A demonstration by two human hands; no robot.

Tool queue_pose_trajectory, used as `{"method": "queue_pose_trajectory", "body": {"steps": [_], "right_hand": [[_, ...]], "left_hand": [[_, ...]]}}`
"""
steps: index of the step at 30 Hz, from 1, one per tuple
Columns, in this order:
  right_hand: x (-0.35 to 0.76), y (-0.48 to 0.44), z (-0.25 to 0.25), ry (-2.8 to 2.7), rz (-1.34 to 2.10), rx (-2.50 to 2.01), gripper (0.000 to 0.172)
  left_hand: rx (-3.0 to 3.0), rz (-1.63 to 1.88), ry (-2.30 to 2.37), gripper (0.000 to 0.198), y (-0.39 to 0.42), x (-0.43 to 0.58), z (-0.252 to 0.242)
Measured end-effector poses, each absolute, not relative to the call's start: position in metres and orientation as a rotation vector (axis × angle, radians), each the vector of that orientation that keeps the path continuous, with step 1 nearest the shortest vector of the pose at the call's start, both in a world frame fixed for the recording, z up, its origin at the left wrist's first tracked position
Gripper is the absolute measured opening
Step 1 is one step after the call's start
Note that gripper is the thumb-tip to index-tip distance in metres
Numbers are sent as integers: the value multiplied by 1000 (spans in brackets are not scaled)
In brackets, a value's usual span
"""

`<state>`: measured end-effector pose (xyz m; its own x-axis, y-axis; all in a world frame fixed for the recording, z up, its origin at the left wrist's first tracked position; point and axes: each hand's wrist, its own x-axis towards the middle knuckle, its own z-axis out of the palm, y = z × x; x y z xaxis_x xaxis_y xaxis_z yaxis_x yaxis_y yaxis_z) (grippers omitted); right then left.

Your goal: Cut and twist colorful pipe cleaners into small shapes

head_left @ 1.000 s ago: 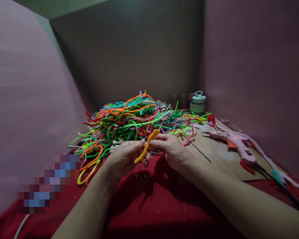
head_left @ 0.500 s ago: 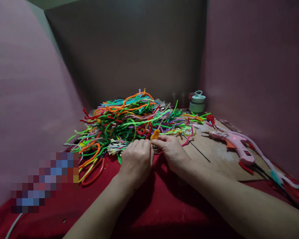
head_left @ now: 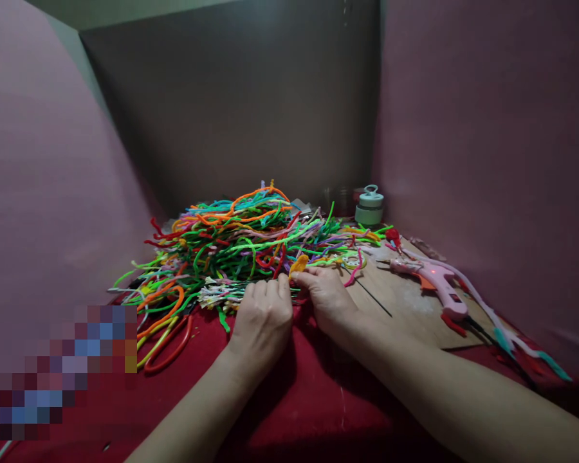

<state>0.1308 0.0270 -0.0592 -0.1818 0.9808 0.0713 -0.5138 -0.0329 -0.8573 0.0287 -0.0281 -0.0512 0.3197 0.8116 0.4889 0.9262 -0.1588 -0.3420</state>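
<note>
A small yellow-orange pipe-cleaner piece point(head_left: 298, 265), shaped like a petal, stands up between my two hands. My right hand point(head_left: 324, 294) pinches its lower end with thumb and forefinger. Curled right beside it, my left hand point(head_left: 265, 314) has its knuckles up and its fingers closed at the base of the same piece; its fingertips are mostly hidden. Just behind the left hand lies a bunch of flower stamens point(head_left: 217, 292) with pale tips. A big heap of coloured pipe cleaners point(head_left: 241, 241) rises beyond both hands.
A pink glue gun point(head_left: 431, 276) with a lit red spot lies on a wooden board point(head_left: 405, 308) at the right. Behind stands a pale green lidded container point(head_left: 369, 207). Red cloth point(head_left: 313, 411) covers the table. Red-handled scissors point(head_left: 174, 357) lie left; a blurred-out patch hides the area beside them.
The view has shifted slightly, so the heap and glue gun sit further left and lower. Both hands keep their grip around the orange piece with little change.
</note>
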Motion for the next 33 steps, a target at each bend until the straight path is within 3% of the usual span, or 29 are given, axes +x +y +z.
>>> {"method": "queue_pose_trajectory", "body": {"steps": [3,8,10,12,15,18,21,24,27,33], "right_hand": [[134,30,-54,-938,1546,-638,10],[136,31,-51,-997,1635,-540,14],[136,28,-52,-1049,1687,-495,16],[136,25,-53,-1079,1726,-472,16],[135,23,-52,-1081,1720,-474,16],[135,21,-50,-1062,1693,-519,14],[135,21,-50,-1031,1679,-588,10],[134,21,-50,-973,1665,-616,6],[132,23,-52,-938,1680,-577,7],[128,28,-53,-1014,1589,-578,5]], "left_hand": [[-2227,-800,-1743,34,-28,21,-44],[-2585,-2205,-2347,44,-20,-2,-31],[-2752,-2462,-2359,39,-19,-6,-30],[-2933,-2481,-2328,34,-20,-6,-30],[-3067,-2239,-2341,25,-23,-1,-30],[-2907,-1637,-2238,21,-25,3,-33],[-2487,-983,-1838,20,-25,8,-41],[-2260,-657,-1657,21,-26,13,-49],[-2373,-821,-1787,21,-25,15,-49],[-2731,-1649,-2390,21,-18,11,-43]]}}
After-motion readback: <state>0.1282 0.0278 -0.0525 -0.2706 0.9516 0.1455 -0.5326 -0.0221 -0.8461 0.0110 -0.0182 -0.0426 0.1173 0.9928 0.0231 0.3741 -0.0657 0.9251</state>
